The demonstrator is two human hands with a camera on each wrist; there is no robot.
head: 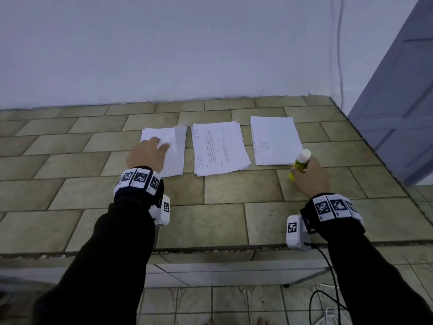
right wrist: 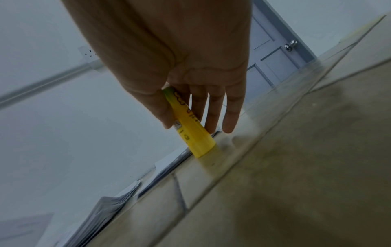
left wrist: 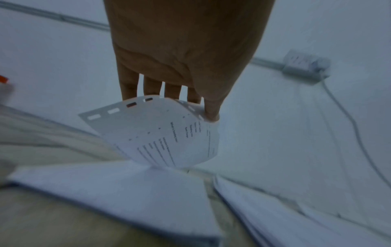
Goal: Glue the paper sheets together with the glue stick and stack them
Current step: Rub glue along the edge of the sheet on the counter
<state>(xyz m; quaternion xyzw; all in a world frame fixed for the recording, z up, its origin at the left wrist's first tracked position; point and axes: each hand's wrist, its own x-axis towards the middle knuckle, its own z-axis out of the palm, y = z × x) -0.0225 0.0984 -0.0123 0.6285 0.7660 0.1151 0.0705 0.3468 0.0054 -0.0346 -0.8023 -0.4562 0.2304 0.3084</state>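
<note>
Three lots of white paper lie in a row on the tiled top: a left stack, a middle printed stack and a right stack. My left hand pinches the top sheet of the left stack between thumb and fingers and curls it upward, printed side showing. My right hand holds a yellow glue stick with a white cap, its base resting on the tiles just off the right stack's near corner.
The tiled surface ends at a white wall behind and drops off along its right edge, with a grey door beyond. A cable hangs down the wall. A wall socket sits behind the papers.
</note>
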